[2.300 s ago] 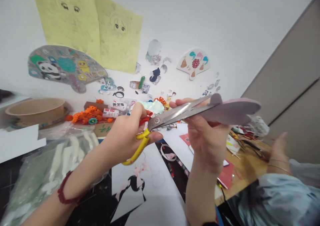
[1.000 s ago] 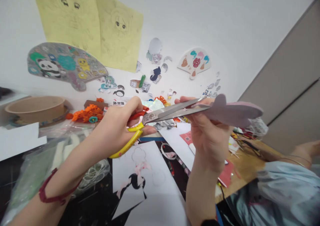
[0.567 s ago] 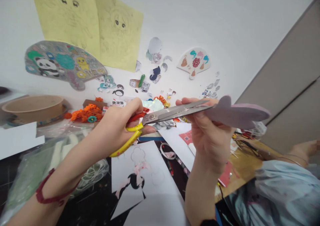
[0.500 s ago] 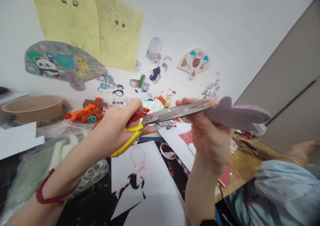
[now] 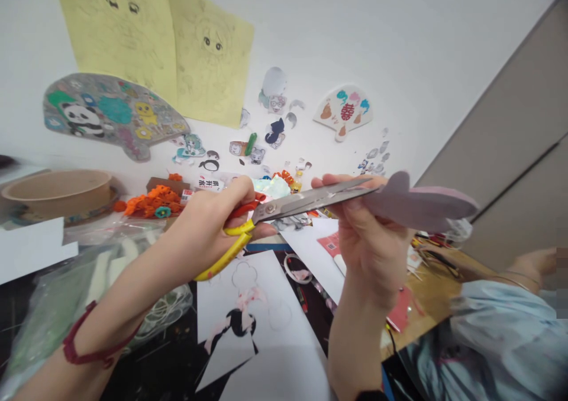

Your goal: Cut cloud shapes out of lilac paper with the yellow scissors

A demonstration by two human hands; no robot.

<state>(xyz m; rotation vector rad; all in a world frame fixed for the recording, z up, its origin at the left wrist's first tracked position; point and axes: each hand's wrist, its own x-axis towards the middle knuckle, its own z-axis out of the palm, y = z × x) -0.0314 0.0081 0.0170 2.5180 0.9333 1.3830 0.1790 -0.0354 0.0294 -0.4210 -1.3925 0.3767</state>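
My left hand [image 5: 213,223] is closed round the yellow and red handles of a pair of scissors [image 5: 293,204]. The long metal blades point right and stand slightly apart, their tips at the left edge of a greyish-pink cut-out piece [image 5: 421,204]. My right hand [image 5: 373,244] grips that piece from below, with the thumb in front and the fingers behind it. Its edge is rounded with several lobes, and it looks like stiff paper or thin foam; I cannot tell which. Below the hands lies a white sheet [image 5: 266,330] with cut-out holes and faint pencil outlines.
A plastic bag [image 5: 57,306] and a round tan container [image 5: 57,187] are at the left, near orange flowers [image 5: 153,203]. A tape-like ring [image 5: 297,269] lies mid-table. Another person's sleeve [image 5: 510,324] is close at the right. Drawings and paper fans [image 5: 344,114] hang on the wall.
Almost nothing differs. Both hands, the scissors and the piece keep their places, while the other person's arm at the right has shifted slightly.
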